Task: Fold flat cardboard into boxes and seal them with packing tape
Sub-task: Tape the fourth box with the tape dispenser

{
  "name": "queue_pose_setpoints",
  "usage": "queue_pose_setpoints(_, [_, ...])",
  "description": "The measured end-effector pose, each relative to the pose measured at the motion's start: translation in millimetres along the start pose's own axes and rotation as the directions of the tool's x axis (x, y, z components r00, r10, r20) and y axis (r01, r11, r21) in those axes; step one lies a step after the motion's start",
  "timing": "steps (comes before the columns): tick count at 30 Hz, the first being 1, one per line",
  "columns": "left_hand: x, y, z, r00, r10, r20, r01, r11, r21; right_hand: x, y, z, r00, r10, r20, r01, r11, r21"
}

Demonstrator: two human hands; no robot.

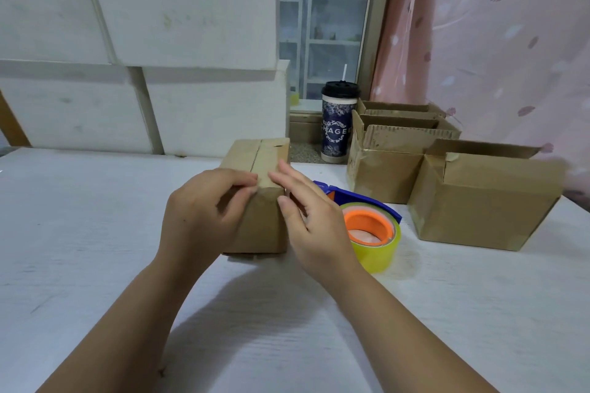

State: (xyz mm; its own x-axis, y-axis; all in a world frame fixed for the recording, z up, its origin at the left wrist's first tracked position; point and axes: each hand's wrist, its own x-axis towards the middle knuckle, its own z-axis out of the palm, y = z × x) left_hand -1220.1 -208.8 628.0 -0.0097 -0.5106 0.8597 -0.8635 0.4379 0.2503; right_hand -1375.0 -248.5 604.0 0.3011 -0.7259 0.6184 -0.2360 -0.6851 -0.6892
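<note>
A small brown cardboard box (259, 156) stands on the white table with its top flaps closed along a centre seam. My left hand (199, 214) holds the box's near left edge, its fingers curled over the top corner. My right hand (311, 226) lies against the near right side with straight fingers touching the top near the seam. A tape dispenser (372, 228) with a blue frame, orange core and yellowish clear tape lies on the table just right of my right hand.
Several folded cardboard boxes (479, 201) with open tops stand at the right, back to the pink curtain. A dark drink cup (338, 124) with a straw stands behind the box by the window. White panels line the wall behind the white table (95, 249).
</note>
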Motion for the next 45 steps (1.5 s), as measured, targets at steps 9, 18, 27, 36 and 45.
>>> queue_pose_setpoints(9, [6,-8,-12,0.865,-0.188,0.466,0.369,0.867,-0.335,2,6,-4,0.995,0.097,-0.027,-0.097,0.995,0.022])
queue_pose_setpoints(18, [8,-35,-19,0.802,-0.434,0.412,0.591,0.678,-0.437,6,10,-12,0.984,0.174,0.025,-0.174,0.985,-0.001])
queue_pose_setpoints(27, [8,-33,-23,0.741,-0.444,0.503,0.663,0.602,-0.445,7,10,-11,0.98,0.2,-0.002,-0.2,0.98,0.009])
queue_pose_setpoints(36, [3,-23,-13,0.845,-0.398,0.357,0.525,0.746,-0.411,6,12,-7,0.974,0.222,-0.043,-0.219,0.974,0.062])
queue_pose_setpoints(45, [0,-16,-11,0.881,-0.354,0.312,0.457,0.805,-0.378,6,8,-10,0.973,0.22,-0.071,-0.219,0.976,0.021])
